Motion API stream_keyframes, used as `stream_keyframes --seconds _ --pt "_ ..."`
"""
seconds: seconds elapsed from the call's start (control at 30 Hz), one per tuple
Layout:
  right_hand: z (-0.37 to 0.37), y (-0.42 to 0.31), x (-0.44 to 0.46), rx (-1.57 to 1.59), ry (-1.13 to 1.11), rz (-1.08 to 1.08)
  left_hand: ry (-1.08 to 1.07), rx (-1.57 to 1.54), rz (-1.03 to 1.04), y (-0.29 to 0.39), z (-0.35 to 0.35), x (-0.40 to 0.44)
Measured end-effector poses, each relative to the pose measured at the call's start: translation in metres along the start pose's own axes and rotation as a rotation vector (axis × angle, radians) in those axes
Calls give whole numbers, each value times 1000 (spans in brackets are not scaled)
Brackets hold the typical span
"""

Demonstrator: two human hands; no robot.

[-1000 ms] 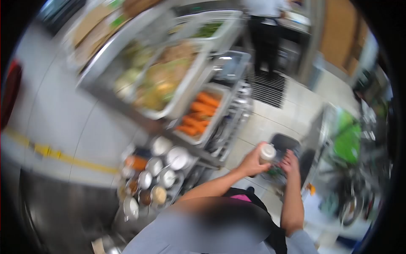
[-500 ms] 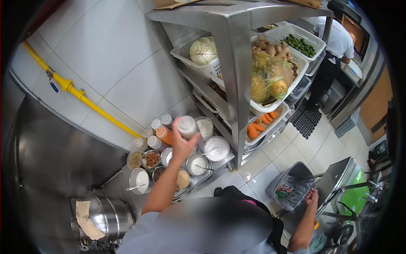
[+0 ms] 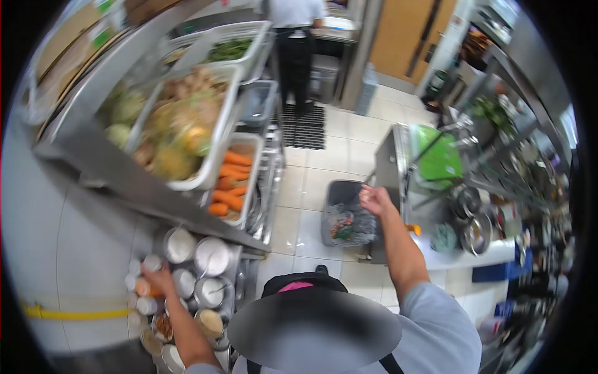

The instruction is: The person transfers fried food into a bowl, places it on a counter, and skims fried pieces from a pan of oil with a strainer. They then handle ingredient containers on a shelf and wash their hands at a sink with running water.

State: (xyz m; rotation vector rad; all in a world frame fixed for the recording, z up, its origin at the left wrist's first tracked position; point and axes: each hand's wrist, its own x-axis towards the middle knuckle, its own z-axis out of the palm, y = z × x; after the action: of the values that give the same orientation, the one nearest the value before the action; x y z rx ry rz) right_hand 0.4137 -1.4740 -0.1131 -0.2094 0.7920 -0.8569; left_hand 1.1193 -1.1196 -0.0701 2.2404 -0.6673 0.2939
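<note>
My left hand (image 3: 161, 278) is at the lower left, its fingers around a whitish plastic bottle (image 3: 152, 262) that stands among the other bottles. Beside it are an orange squeeze bottle (image 3: 144, 287) and a white one (image 3: 146, 305). Round metal bowls crowd the same surface: one with white powder (image 3: 212, 256), one with white grains and a spoon (image 3: 210, 292), one with brown pieces (image 3: 163, 326). Over the rim of a grey bin (image 3: 330, 215) my right hand (image 3: 374, 200) is closed, fingers curled; what they hold, if anything, is hidden.
A steel rack (image 3: 134, 181) rises beside the bowls, carrying a basket of carrots (image 3: 229, 184) and a basket of ginger and bagged produce (image 3: 180, 134). To the right runs a counter with a green board (image 3: 438, 156) and pans (image 3: 476, 234). A co-worker (image 3: 294, 47) stands far ahead.
The view has swung to the right. My left hand has lowered the bottle from above the bowls to the group of bottles. My right hand stays closed by the bin.
</note>
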Motion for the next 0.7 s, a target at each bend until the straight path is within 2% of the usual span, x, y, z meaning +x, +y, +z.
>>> stream_keyframes --seconds 0.03,0.1,0.17,0.23,0.3,0.37,0.43,0.5,0.53,0.57,0.6,0.63,0.67,0.7 --pt "4 1 2 9 136 -71 21 60 3 -12 3 -2" --pt "15 -7 -15 27 90 -73 49 120 10 -16 3 -1" --pt "27 -11 -21 -103 71 -107 -23 261 -140 -12 -9 -2" --pt "24 -18 -19 -165 39 -127 -49 223 -152 -11 -19 -7" --pt "25 -26 -24 -330 67 -206 -30 137 -81 -10 -31 -14" --pt "28 -36 -32 -383 70 -200 -10 182 -20 7 -51 -23" --pt "22 -44 -26 -545 80 -345 16 190 39 25 -69 -39" --pt "-8 -44 -2 -582 110 -371 33 136 39 30 -80 -52" --pt "-41 -37 20 -658 212 -329 14 50 67 29 -85 -58" --pt "-64 -24 30 -737 327 -292 85 31 120 45 -86 -69" --pt "-114 -21 53 -746 351 -173 55 60 146 70 -94 -79" --pt "-114 -17 55 -442 379 -162 24 81 170 94 -101 -87" --pt "-90 -13 41 -167 329 -242 2 68 158 112 -107 -95" --pt "-124 -10 57 -84 218 -174 -28 45 147 125 -109 -107"
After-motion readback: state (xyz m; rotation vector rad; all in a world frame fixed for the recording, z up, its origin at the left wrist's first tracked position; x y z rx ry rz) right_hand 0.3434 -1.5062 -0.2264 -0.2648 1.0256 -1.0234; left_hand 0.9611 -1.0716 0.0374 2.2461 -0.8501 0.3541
